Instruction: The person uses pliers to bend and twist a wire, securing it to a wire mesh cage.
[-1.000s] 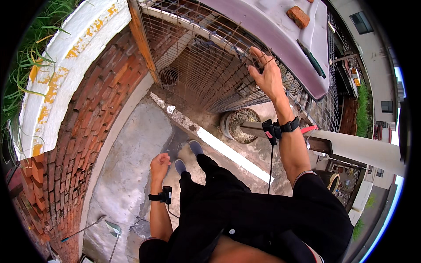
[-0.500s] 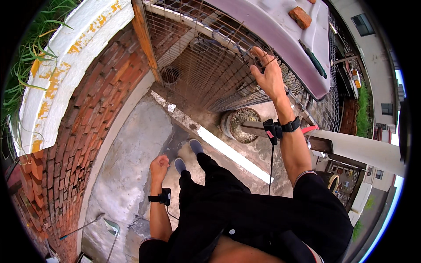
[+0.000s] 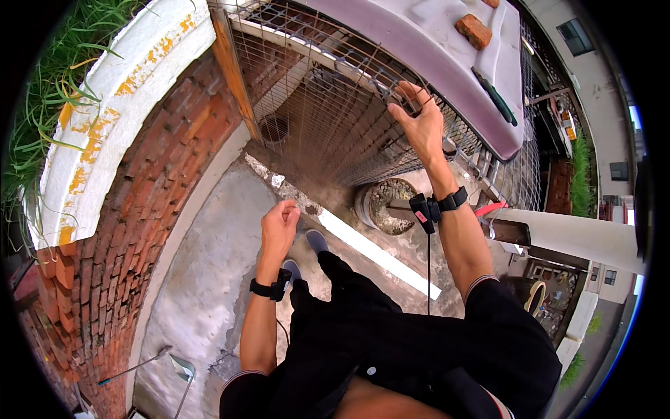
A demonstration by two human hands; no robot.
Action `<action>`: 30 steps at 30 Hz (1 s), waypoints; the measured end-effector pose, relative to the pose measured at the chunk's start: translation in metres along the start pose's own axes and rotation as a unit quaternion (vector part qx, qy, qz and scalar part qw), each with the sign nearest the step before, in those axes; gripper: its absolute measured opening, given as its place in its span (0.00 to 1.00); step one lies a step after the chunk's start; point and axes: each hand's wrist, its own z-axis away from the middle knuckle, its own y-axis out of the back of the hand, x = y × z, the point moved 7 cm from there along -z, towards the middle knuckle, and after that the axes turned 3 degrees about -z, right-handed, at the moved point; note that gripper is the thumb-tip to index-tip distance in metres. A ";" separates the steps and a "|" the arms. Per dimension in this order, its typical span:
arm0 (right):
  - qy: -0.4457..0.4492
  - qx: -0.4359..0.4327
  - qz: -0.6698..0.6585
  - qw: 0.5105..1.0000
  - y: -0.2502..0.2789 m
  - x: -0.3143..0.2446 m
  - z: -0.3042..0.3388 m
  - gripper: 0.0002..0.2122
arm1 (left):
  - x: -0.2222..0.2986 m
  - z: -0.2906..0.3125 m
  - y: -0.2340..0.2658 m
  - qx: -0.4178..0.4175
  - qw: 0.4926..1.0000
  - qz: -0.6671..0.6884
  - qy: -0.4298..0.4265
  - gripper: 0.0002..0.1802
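My right hand (image 3: 421,120) reaches out to the upper edge of a wire mesh cage (image 3: 349,133). Its thumb and fingers are apart, with the fingertips close to the mesh; whether they touch it I cannot tell. My left hand (image 3: 278,228) hangs in front of the cage, above the concrete floor (image 3: 216,237). Its fingers are curled in toward the thumb, and what they hold, if anything, is too small to make out. On the cage's top lies a pale purple plastic sheet (image 3: 419,52) bearing a brick piece (image 3: 474,32) and a dark green-handled tool (image 3: 497,98).
A curved brick wall (image 3: 157,160) with a white and yellow ledge (image 3: 91,140) runs along the left. Beside the cage stands a round pot of gravel (image 3: 388,202) around a post. A white strip (image 3: 377,255) crosses the floor, and a long-handled dustpan (image 3: 183,366) is at lower left.
My left hand has risen forward and to the right, toward the cage, fingers still curled. My right hand has shifted slightly down and left along the mesh edge.
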 end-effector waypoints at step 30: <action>0.097 0.004 -0.014 0.995 0.008 -0.014 0.001 0.22 | 0.288 -0.080 -0.022 0.122 0.915 -0.076 -0.376 0.07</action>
